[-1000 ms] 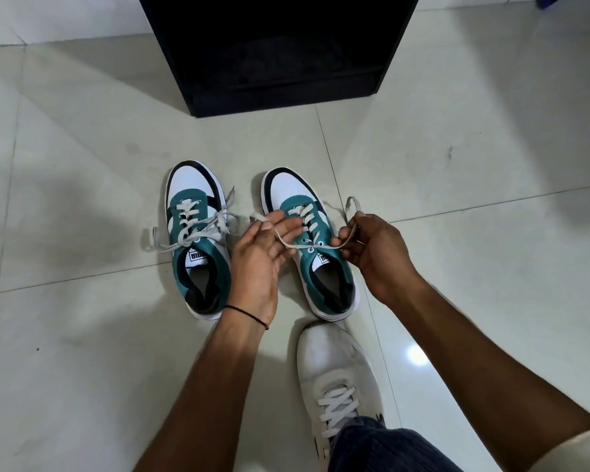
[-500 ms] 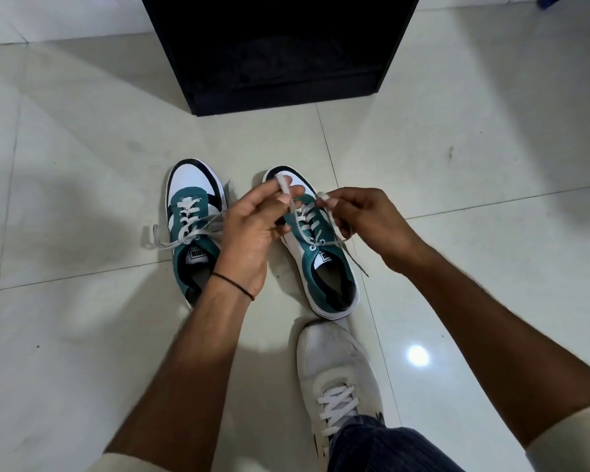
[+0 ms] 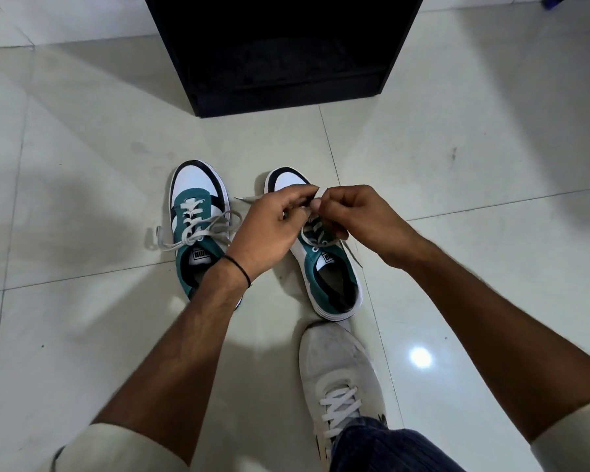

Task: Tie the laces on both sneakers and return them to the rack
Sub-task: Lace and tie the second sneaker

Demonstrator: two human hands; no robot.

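Note:
Two white, teal and black sneakers stand side by side on the tiled floor, toes pointing away from me. The left sneaker (image 3: 198, 226) has its grey laces tied in a loose bow. Over the right sneaker (image 3: 331, 277), my left hand (image 3: 269, 226) and my right hand (image 3: 351, 216) meet fingertip to fingertip, both pinching its laces (image 3: 315, 229) above the tongue. One lace end (image 3: 249, 198) sticks out left of my left hand. The hands hide the knot.
A black shoe rack (image 3: 280, 52) stands on the floor straight ahead, its lower shelf dark and open. My own foot in a white sneaker (image 3: 341, 379) rests just behind the right sneaker. Pale floor tiles (image 3: 82, 165) spread all around.
Both hands have risen from the sides of the right sneaker and come together over its front, drawing the lace ends up with them.

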